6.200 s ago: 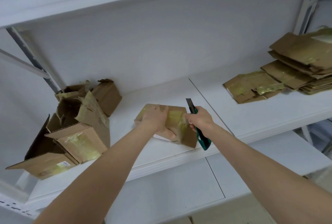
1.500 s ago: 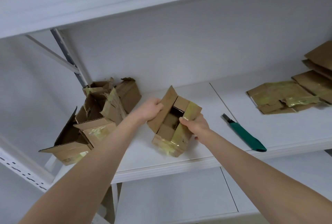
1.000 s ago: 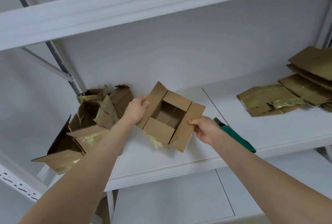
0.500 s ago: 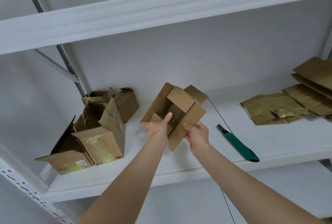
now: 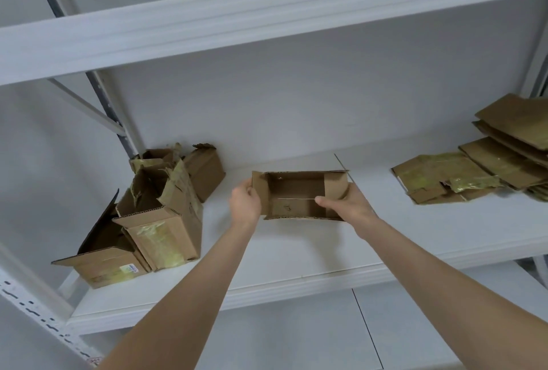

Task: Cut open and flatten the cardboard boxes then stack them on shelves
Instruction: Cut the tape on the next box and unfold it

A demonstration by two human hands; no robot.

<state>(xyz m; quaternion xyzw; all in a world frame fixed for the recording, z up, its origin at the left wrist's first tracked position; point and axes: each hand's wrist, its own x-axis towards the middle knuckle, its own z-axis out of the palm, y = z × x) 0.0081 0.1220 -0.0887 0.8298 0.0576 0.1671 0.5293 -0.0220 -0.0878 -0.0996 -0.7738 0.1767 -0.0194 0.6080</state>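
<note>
**Box turned level, one hand on each end**

Since half a second ago, turned the small cardboard box [image 5: 292, 194] from a slanted pose to a level one, with the open side now toward the camera. Moved both hands from its near edge out to its two ends.

Grips the left end with the left hand [image 5: 245, 203], fingers curled round the folded-out left flap. Grips the right end with the right hand [image 5: 351, 206], thumb stretched across the inside of the box. Hides the other fingers of that hand behind the right flap, so cannot tell how they lie.

Holds the box over the middle of the white shelf [image 5: 296, 260], toward the back wall. Cannot tell if its underside touches the board. Shows a brown inside with a thin pale line across it, and a corrugated edge along the near side.

On the left end of the same shelf, a cluster of uncut boxes [image 5: 160, 221], pressed together, some flaps standing open, yellowish tape on several, a small label on the nearest one. On the right end, well apart from the held box, a stack of flattened cardboard [image 5: 474, 174], with taped pieces lying in front of plain ones. Above, the pale beam of an upper shelf [image 5: 267, 14].
</note>
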